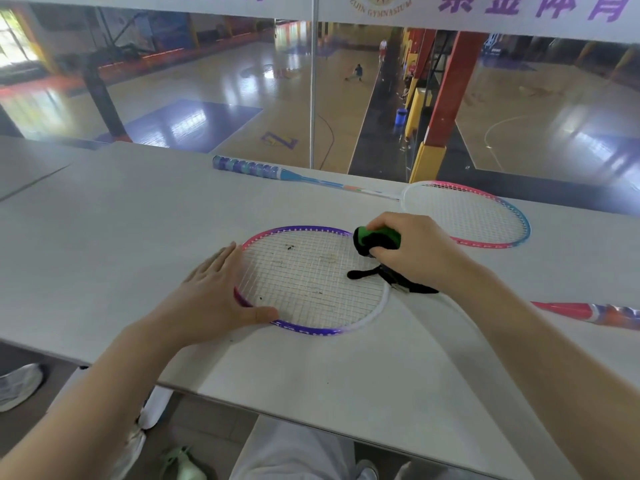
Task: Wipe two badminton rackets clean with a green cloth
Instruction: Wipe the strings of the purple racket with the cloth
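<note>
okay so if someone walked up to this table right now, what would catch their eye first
Probably the purple-and-pink-framed racket head lying flat mid-table, its white strings flecked with dark dirt, the left hand pressing its rim while the right hand grips a bunched green-and-black cloth at its far edge. Behind, a pink-and-blue racket lies untouched.

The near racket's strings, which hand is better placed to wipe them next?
The right hand. It already grips the green cloth at the strings' edge, while the left hand lies flat on the near racket, steadying its frame.
</note>
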Available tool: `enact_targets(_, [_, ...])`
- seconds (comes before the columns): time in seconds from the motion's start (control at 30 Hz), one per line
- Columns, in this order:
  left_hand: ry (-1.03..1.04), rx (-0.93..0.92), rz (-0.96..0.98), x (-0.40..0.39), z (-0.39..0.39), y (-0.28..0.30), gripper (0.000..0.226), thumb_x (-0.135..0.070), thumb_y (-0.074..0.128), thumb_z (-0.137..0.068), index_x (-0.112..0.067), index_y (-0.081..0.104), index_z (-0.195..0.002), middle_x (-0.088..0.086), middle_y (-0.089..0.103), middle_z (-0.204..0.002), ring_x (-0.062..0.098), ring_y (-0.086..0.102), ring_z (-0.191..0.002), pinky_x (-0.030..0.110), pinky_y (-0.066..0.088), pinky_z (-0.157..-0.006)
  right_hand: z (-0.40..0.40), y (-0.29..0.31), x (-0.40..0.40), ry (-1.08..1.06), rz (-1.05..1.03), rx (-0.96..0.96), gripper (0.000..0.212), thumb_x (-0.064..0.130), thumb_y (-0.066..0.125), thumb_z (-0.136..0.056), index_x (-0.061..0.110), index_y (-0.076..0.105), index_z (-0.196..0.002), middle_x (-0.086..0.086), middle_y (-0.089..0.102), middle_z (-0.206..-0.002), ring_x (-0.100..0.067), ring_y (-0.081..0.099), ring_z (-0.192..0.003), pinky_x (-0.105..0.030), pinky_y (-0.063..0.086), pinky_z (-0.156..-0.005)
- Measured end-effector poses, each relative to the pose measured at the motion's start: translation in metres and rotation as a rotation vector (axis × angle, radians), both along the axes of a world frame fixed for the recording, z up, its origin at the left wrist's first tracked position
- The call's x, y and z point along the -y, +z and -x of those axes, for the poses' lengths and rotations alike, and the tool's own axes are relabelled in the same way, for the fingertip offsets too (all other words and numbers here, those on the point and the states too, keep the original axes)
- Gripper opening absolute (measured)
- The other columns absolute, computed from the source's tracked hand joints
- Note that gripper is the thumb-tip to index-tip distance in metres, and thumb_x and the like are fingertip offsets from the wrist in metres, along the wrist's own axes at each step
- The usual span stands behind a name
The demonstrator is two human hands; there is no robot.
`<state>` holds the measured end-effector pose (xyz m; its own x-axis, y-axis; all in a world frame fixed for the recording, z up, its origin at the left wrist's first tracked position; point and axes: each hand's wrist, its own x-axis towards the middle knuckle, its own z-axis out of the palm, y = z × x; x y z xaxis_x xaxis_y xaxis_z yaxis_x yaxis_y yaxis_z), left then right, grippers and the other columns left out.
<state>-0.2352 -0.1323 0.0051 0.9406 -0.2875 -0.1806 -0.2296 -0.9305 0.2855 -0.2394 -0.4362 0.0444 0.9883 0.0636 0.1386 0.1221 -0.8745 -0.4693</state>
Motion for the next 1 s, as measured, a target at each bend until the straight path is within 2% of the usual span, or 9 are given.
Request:
enact_targets(0.13, [-0.008, 0.010, -0.030, 0.002, 0.000, -0.001, 0.129, -0.088, 0.046, -0.059, -0.023, -0.010, -0.155, -0.005, -0.009, -0.164, 0.013, -0.007, -0.151, 0.033, -0.001, -0.120, -0.005, -0.007, -0.001, 0.067, 0.117, 0.029, 0.025, 0.025, 0.064, -0.089, 0.029, 0.068, -0.113, 0.009, 0.066, -0.107, -0.012, 0.058, -0.096, -0.028, 0.050, -0.086])
enact_targets(0.23, [-0.004, 0.003, -0.027, 0.001, 0.001, -0.002, 0.130, -0.089, 0.044, -0.057, -0.022, -0.011, -0.155, -0.005, -0.010, -0.164, 0.013, -0.007, -0.151, 0.034, -0.002, -0.121, -0.009, -0.011, 0.003, 0.082, 0.184, 0.021, 0.025, 0.030, 0.061, -0.092, 0.030, 0.067, -0.116, 0.007, 0.063, -0.106, -0.014, 0.056, -0.095, -0.027, 0.046, -0.082])
enact_targets(0.37, [-0.012, -0.003, -0.036, 0.000, -0.002, -0.006, 0.135, -0.093, 0.038, -0.052, -0.022, -0.013, -0.155, -0.006, -0.012, -0.164, 0.012, -0.009, -0.150, 0.033, -0.004, -0.120, -0.012, -0.022, 0.002, 0.123, 0.274, -0.035, 0.025, 0.036, 0.053, -0.096, 0.031, 0.064, -0.118, 0.006, 0.056, -0.102, -0.016, 0.056, -0.094, -0.032, 0.048, -0.079])
enact_targets(0.43, [-0.002, -0.015, -0.037, -0.001, -0.004, -0.009, 0.136, -0.094, 0.037, -0.051, -0.022, -0.015, -0.154, -0.005, -0.015, -0.163, 0.012, -0.011, -0.150, 0.034, -0.003, -0.122, -0.010, -0.025, 0.001, 0.123, 0.307, -0.036, 0.030, 0.039, 0.053, -0.096, 0.030, 0.060, -0.124, 0.005, 0.052, -0.105, -0.015, 0.051, -0.096, -0.035, 0.049, -0.082])
enact_targets(0.53, [0.012, -0.018, -0.021, -0.003, -0.005, -0.014, 0.138, -0.096, 0.039, -0.051, -0.022, -0.017, -0.154, -0.006, -0.018, -0.163, 0.012, -0.013, -0.150, 0.035, -0.002, -0.122, -0.006, -0.028, -0.001, 0.123, 0.364, -0.013, 0.042, 0.049, 0.053, -0.094, 0.028, 0.055, -0.130, 0.005, 0.049, -0.111, -0.014, 0.044, -0.103, -0.031, 0.045, -0.086])
enact_targets(0.67, [0.007, -0.014, -0.039, -0.001, -0.004, -0.013, 0.134, -0.092, 0.042, -0.057, -0.021, -0.017, -0.154, -0.006, -0.018, -0.162, 0.011, -0.014, -0.149, 0.034, -0.004, -0.121, -0.002, -0.030, -0.005, 0.127, 0.327, -0.001, 0.051, 0.064, 0.054, -0.088, 0.026, 0.060, -0.121, 0.006, 0.046, -0.104, -0.013, 0.042, -0.097, -0.030, 0.044, -0.081])
enact_targets(0.83, [0.008, -0.013, -0.046, 0.000, -0.003, -0.012, 0.133, -0.090, 0.042, -0.058, -0.020, -0.015, -0.154, -0.005, -0.016, -0.163, 0.012, -0.012, -0.149, 0.032, -0.005, -0.120, 0.000, -0.037, -0.010, 0.142, 0.379, 0.091, 0.032, 0.041, 0.052, -0.098, 0.020, 0.065, -0.119, 0.005, 0.050, -0.102, -0.011, 0.045, -0.092, -0.029, 0.046, -0.079])
enact_targets(1.0, [0.005, -0.009, -0.034, 0.000, -0.002, -0.015, 0.135, -0.092, 0.040, -0.054, -0.021, -0.014, -0.155, -0.005, -0.014, -0.164, 0.013, -0.010, -0.150, 0.033, -0.003, -0.120, 0.008, -0.030, -0.012, 0.190, 0.344, 0.077, 0.025, 0.031, 0.056, -0.096, 0.025, 0.066, -0.118, 0.004, 0.059, -0.106, -0.015, 0.054, -0.097, -0.029, 0.046, -0.084])
